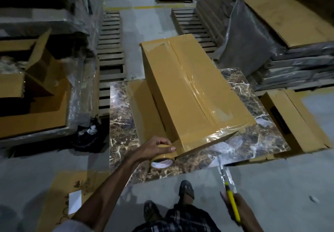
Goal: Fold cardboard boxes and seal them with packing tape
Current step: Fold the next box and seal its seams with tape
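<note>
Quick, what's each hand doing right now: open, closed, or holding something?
Left hand: holds the round brown packing tape roll.
Right hand: grips the slim yellow utility knife, though blurred.

We see a pale grey sleeve [67, 225] ending high on the left arm; the forearms, left hand [153, 148] and right hand [235, 206] are bare. A dark checked garment [180, 219] with thin light lines covers the legs, with dark open sandals [187, 189] on both feet.

Box [189, 90] on slab [256, 141]; tape roll [162, 160] at box's near corner.
</note>
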Demonstrator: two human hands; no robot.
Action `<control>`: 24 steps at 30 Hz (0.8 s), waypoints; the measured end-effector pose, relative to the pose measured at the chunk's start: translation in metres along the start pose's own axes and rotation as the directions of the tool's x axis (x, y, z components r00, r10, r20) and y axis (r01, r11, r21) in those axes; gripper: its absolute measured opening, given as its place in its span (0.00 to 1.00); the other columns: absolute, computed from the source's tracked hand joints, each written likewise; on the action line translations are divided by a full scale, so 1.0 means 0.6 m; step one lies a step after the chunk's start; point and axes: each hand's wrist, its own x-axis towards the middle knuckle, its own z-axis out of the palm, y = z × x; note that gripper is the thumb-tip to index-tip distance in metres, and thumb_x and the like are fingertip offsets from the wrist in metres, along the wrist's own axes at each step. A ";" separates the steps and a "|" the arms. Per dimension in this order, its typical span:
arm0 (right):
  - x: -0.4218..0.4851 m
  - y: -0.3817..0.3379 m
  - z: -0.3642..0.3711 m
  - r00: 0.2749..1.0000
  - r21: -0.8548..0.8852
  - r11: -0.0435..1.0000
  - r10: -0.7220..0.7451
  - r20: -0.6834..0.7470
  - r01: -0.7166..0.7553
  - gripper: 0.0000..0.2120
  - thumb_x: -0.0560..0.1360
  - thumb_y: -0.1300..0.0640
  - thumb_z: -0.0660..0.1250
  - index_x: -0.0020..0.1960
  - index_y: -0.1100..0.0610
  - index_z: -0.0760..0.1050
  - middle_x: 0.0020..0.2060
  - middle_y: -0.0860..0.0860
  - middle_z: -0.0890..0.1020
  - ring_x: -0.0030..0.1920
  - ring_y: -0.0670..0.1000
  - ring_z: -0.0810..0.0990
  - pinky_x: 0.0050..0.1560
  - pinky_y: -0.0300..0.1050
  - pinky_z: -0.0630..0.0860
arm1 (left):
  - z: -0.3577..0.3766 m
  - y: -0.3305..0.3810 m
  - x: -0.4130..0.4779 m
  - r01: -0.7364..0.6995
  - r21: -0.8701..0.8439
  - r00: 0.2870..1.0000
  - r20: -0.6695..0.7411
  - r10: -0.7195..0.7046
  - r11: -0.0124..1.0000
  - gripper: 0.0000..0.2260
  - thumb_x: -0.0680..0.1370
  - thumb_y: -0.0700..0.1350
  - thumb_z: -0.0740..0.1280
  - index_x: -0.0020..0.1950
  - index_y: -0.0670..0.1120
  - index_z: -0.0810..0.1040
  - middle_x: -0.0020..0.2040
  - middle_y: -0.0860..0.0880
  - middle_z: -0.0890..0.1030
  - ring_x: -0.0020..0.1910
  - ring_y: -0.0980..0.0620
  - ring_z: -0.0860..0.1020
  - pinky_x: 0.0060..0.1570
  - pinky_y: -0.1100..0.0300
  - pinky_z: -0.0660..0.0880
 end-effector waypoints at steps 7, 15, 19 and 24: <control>-0.153 -0.137 0.082 0.977 0.006 0.991 -0.130 0.170 0.131 0.35 0.58 0.28 0.78 0.42 0.58 0.73 0.28 0.44 0.81 0.30 0.38 0.79 0.34 0.30 0.71 | -0.017 -0.024 -0.002 -0.055 -0.054 0.998 0.035 0.057 0.997 0.06 0.81 0.47 0.72 0.48 0.45 0.85 0.43 0.55 0.83 0.44 0.57 0.79 0.48 0.62 0.72; -0.171 -0.185 0.095 0.959 0.110 0.974 -0.216 0.184 0.198 0.23 0.68 0.38 0.75 0.43 0.56 0.72 0.25 0.42 0.79 0.26 0.39 0.76 0.32 0.35 0.70 | -0.023 -0.023 0.008 -0.120 -0.036 0.992 0.040 0.121 0.992 0.09 0.80 0.49 0.73 0.45 0.44 0.85 0.43 0.50 0.84 0.44 0.55 0.80 0.48 0.60 0.72; -0.173 -0.179 0.107 0.954 0.162 0.964 -0.239 0.183 0.211 0.24 0.67 0.38 0.74 0.44 0.58 0.73 0.25 0.44 0.79 0.26 0.40 0.75 0.33 0.36 0.70 | -0.022 -0.027 0.013 -0.128 -0.025 0.991 0.037 0.129 0.991 0.07 0.81 0.48 0.73 0.46 0.46 0.85 0.43 0.51 0.84 0.44 0.56 0.80 0.48 0.60 0.73; -0.172 -0.202 0.120 0.951 0.272 0.937 -0.267 0.154 0.220 0.35 0.64 0.29 0.77 0.44 0.60 0.73 0.27 0.49 0.78 0.27 0.48 0.74 0.31 0.38 0.71 | -0.020 -0.035 0.013 -0.134 -0.014 0.991 0.031 0.134 0.991 0.05 0.81 0.46 0.73 0.45 0.51 0.85 0.43 0.56 0.85 0.45 0.57 0.81 0.50 0.58 0.73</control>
